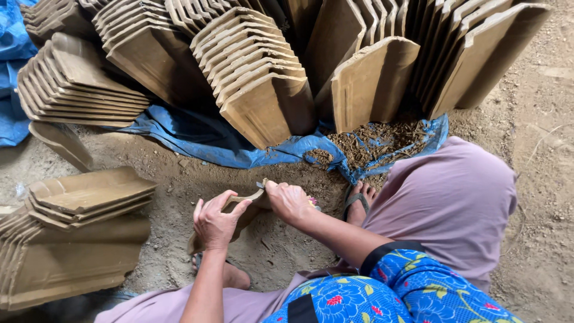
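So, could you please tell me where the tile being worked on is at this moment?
In the head view, the clay tile sits low and centre-left, held between the left hand and right hand, just before the blue tarp.

Left hand (215, 222) and right hand (289, 201) curl closed (apparently gripping), forearms converging ahead.

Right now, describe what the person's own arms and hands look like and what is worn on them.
Both forearms are bare, with no gloves, watch or bracelet visible on the left hand or the right hand. The right arm comes out of a short blue sleeve printed with red and yellow flowers and green leaves, edged with a black band. No sleeve shows on the left arm. Rings cannot be made out.
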